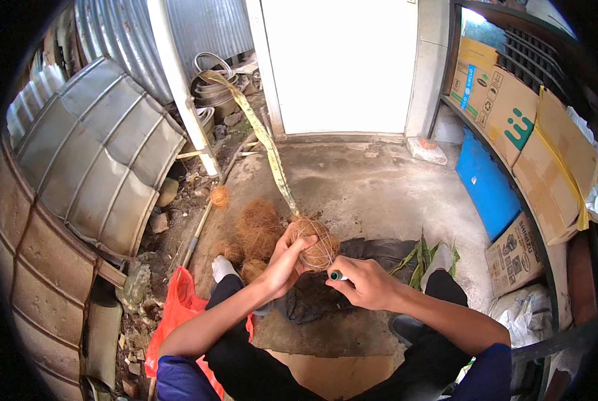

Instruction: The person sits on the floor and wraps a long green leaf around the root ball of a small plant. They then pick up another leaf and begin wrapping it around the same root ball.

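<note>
My left hand (pixel 289 260) holds a ball of brown coconut fibre (pixel 315 244) wrapped in criss-crossing pale thread. A long, mottled yellow-green snake plant leaf (pixel 268 145) rises from the top of the ball and leans to the upper left. Close by the ball's lower right side, my right hand (pixel 361 280) is closed around a small spool (pixel 337 275) with a dark green end. Loose clumps of coconut fibre (pixel 258 228) lie left of the ball. Under the hands spreads a black plastic sheet (pixel 311 295) with dark soil on it.
Green snake plant leaves (pixel 421 260) lie near my right foot. A red plastic bag (pixel 181 295) is at the left, and a small fibre ball (pixel 219 197) lies beyond it by a pole. Cardboard boxes (pixel 514 255) and a blue panel (pixel 484 185) line the right side.
</note>
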Demonstrator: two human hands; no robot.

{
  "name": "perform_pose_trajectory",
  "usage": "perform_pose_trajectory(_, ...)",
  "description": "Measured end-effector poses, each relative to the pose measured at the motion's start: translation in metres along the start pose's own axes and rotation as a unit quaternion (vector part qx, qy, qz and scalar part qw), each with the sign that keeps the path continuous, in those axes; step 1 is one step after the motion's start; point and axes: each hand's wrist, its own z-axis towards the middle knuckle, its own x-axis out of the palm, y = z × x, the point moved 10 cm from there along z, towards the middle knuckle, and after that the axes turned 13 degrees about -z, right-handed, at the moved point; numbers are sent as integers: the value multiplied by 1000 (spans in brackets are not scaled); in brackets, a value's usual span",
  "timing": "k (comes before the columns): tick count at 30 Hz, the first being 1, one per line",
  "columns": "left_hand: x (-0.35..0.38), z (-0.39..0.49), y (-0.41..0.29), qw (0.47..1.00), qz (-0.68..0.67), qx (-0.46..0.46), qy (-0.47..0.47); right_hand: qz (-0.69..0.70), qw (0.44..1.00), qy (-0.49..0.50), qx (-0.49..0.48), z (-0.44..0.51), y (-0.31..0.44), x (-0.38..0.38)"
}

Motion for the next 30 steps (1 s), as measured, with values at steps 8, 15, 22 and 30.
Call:
perform_pose_trajectory(8,-4,2,7,1000,-7,-27,6,-36,999,7,-34,-2,4,0)
perform_pose_trajectory(15,-4,2,5,999,11,-33,32,-41,998,10,-35,-1,8,2)
perform_pose_trajectory(22,17,-8,10,988,-37,-48,139,-84,994,-56,-46,-5,10,-14)
perform_pose_trajectory(30,-3,5,4,999,-1,0,35,34,993,-68,93,-2,-6,-26)
